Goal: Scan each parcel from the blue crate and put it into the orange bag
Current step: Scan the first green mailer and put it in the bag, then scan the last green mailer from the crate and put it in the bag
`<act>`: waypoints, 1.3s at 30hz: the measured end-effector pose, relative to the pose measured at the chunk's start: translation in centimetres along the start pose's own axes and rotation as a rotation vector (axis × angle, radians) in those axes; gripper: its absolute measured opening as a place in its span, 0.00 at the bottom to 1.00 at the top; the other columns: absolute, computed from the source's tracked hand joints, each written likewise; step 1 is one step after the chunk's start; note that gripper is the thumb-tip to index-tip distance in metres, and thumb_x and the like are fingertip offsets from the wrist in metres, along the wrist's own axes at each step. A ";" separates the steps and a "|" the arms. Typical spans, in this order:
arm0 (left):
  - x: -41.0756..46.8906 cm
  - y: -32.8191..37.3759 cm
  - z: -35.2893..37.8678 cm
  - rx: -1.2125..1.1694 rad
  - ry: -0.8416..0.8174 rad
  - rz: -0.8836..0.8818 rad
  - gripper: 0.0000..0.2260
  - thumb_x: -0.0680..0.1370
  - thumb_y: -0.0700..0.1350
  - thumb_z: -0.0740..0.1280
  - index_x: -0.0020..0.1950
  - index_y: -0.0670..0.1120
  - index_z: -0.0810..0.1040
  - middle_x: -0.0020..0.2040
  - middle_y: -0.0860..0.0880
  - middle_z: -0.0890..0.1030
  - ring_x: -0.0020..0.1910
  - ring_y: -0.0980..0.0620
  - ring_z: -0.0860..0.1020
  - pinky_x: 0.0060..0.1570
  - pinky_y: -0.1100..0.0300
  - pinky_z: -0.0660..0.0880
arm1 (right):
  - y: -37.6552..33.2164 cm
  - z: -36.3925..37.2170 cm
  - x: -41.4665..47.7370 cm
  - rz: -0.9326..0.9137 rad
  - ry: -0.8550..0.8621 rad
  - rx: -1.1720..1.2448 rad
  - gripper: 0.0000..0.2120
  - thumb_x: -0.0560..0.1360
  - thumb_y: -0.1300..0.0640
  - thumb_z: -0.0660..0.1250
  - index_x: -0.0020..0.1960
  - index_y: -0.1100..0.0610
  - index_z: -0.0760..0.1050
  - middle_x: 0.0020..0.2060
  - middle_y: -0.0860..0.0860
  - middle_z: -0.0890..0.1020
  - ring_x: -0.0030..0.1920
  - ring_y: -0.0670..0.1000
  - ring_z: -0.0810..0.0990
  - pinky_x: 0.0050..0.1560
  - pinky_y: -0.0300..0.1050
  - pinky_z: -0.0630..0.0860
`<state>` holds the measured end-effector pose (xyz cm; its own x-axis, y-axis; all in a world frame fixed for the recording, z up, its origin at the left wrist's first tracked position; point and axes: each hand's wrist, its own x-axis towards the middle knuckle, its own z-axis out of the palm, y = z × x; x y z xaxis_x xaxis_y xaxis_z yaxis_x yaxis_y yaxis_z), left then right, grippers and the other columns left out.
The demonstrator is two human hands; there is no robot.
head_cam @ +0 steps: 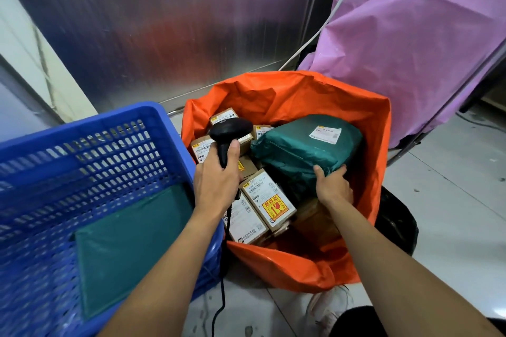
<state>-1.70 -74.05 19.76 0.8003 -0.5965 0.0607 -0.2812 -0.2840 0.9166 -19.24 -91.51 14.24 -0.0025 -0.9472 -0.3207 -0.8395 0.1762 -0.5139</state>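
My left hand (pixel 217 178) grips the handle of a black barcode scanner (pixel 229 131) over the left side of the open orange bag (pixel 377 145). My right hand (pixel 332 185) holds the near edge of a bulky green plastic-wrapped parcel (pixel 304 145) with a white label, inside the bag on top of the others. Several cardboard boxes (pixel 267 200) with labels lie in the bag beneath and beside it. The blue crate (pixel 90 145) stands to the left. A flat green parcel (pixel 131 243) lies in it.
A purple bag (pixel 410 41) hangs on a frame at the right, behind the orange bag. A ribbed metal wall closes the back. The scanner's black cable (pixel 223 290) hangs down between crate and bag to the tiled floor. A dark object stands right of the orange bag.
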 end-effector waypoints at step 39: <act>-4.0 10.4 -20.7 -0.223 -0.116 -0.156 0.23 0.85 0.59 0.62 0.60 0.38 0.77 0.38 0.37 0.86 0.25 0.43 0.79 0.34 0.55 0.77 | -13.1 -12.4 -13.8 -0.695 -0.412 -0.469 0.10 0.82 0.55 0.65 0.55 0.59 0.81 0.44 0.54 0.87 0.43 0.54 0.86 0.53 0.49 0.83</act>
<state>3.16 -59.09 37.21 0.7552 -0.6440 -0.1219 -0.0255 -0.2147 0.9763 -14.94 -84.07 35.24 0.6998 -0.6142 -0.3648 -0.7143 -0.6053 -0.3512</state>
